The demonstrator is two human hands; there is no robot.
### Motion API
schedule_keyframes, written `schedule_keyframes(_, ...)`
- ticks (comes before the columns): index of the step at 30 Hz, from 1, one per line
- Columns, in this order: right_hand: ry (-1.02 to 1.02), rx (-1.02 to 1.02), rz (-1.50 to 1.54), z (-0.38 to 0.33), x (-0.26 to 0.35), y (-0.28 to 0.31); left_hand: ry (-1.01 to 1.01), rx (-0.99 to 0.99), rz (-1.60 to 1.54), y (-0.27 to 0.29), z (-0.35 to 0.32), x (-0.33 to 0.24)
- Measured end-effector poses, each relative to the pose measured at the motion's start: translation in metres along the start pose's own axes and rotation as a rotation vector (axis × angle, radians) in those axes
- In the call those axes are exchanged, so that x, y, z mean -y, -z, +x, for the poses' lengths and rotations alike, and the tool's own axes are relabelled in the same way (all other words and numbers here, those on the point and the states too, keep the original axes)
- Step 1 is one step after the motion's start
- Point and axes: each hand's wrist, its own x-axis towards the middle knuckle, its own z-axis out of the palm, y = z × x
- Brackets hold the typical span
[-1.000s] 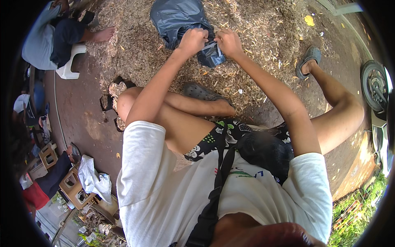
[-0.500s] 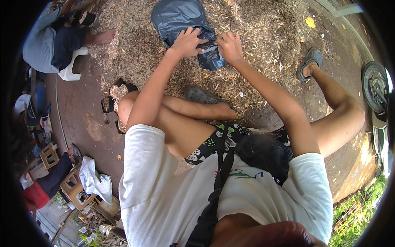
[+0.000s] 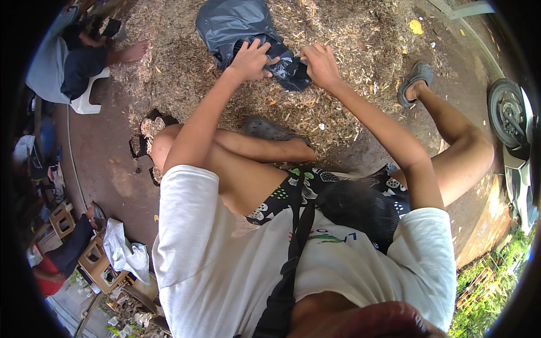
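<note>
We have a large, rounded, blue-black plastic bag (image 3: 234,25) lying on the pale brown layer of dry shavings (image 3: 169,70), well in from the layer's near edge and between its left and right edges. Its crumpled, glossy black neck (image 3: 290,73) points toward us and to the right.

Our left hand (image 3: 251,61) rests on the film where the neck meets the full body, fingers spread wide; we cannot tell whether the thumb pinches any plastic. Our right hand (image 3: 322,66) has its fingers curled narrow at the right end of the neck and seems to be holding a bit of the film's edge, though the fingertips partly hide it.

We judge the step in hand to be working the loose neck, one hand steadying and the other gripping. The next move seems to call for a firm pinch on the right and a light, flat left palm, since thin film could slip or tear.

Near the layer's near edge lies our grey, perforated rubber clog (image 3: 265,129); by its right edge is the matching one (image 3: 420,76). Past its left edge stands a white plastic stool (image 3: 87,101), with a co-worker's bare foot (image 3: 135,52) near it.
</note>
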Motion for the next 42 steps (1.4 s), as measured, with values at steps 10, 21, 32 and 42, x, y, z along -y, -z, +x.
schedule_keyframes(10, 0.092, 0.255, 0.129, 0.031, -0.019, -0.034, 0.378, -0.221, -0.462, -0.034, 0.009, -0.050)
schedule_keyframes(21, -0.415, 0.155, 0.067, -0.012, 0.012, -0.068, 0.609, -0.288, -0.615, -0.030, 0.026, -0.031)
schedule_keyframes(32, -0.302, 0.000, -0.048, -0.028, 0.025, -0.062, 0.645, -0.508, -0.628, 0.011, 0.030, -0.002)
schedule_keyframes(42, -0.879, -0.121, 1.089, 0.045, -0.005, 0.061, 0.489, -0.477, -1.935, 0.088, 0.041, -0.011)
